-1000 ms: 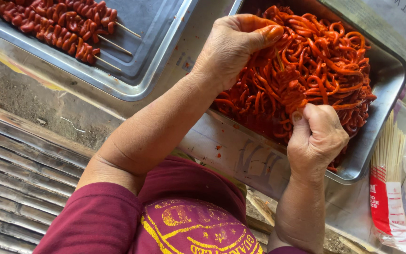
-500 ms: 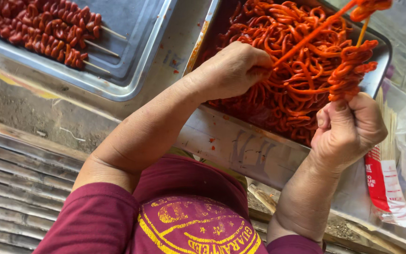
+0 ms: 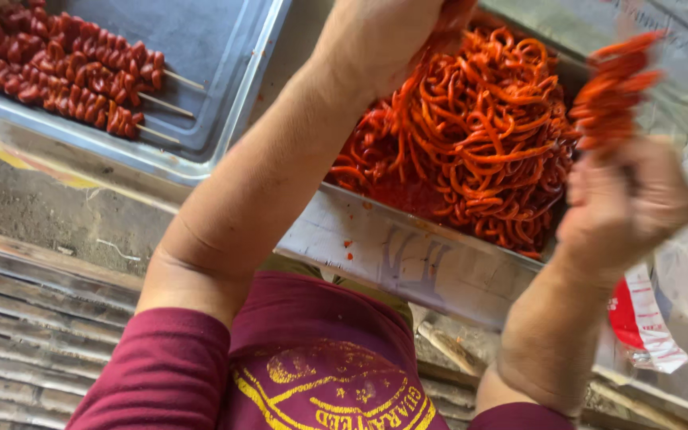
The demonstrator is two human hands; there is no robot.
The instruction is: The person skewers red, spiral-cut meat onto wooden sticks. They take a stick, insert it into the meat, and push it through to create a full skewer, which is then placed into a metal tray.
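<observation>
Looking down from my head: my right hand (image 3: 623,211) is closed around a blurred skewer of red-orange strips (image 3: 611,95), raised beside the metal pan (image 3: 408,255). My left hand (image 3: 384,36) presses into the pan's heap of strips (image 3: 471,143); its grip I cannot tell. Finished skewers (image 3: 73,76) lie in the left tray (image 3: 224,95).

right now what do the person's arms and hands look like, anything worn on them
Both hands are bare: no gloves, rings or watch show on the left hand or the motion-blurred right hand. The forearms are uncovered. Short maroon sleeves cover the upper arms, part of a maroon shirt with a yellow print on the chest.
</observation>
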